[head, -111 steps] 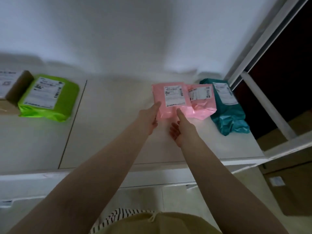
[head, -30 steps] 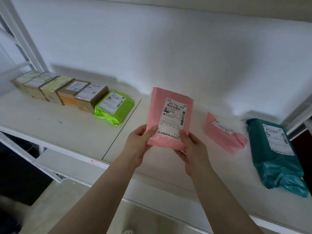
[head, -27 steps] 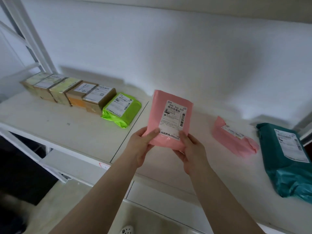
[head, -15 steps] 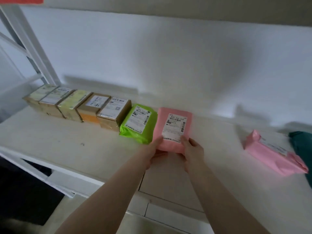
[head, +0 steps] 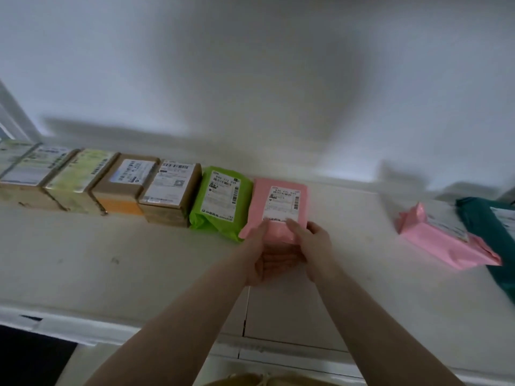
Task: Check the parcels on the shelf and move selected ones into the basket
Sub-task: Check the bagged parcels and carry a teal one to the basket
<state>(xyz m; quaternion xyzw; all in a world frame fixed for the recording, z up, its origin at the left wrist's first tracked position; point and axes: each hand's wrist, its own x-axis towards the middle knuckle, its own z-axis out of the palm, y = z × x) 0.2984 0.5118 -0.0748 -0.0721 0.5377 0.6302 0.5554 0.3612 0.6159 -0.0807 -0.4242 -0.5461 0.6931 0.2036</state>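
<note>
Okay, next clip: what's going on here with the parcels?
A person is sorting parcels on a white shelf. Both hands, the left hand and the right hand, hold the near end of a pink parcel, which lies label up beside a green parcel at the end of a row of boxes. Another pink parcel and a teal one lie apart to the right. No basket shows.

A flat pink parcel (head: 278, 207) with a white barcode label lies face up on the white shelf (head: 83, 260), its left edge touching the green parcel (head: 223, 199) ending a row of boxes.
</note>
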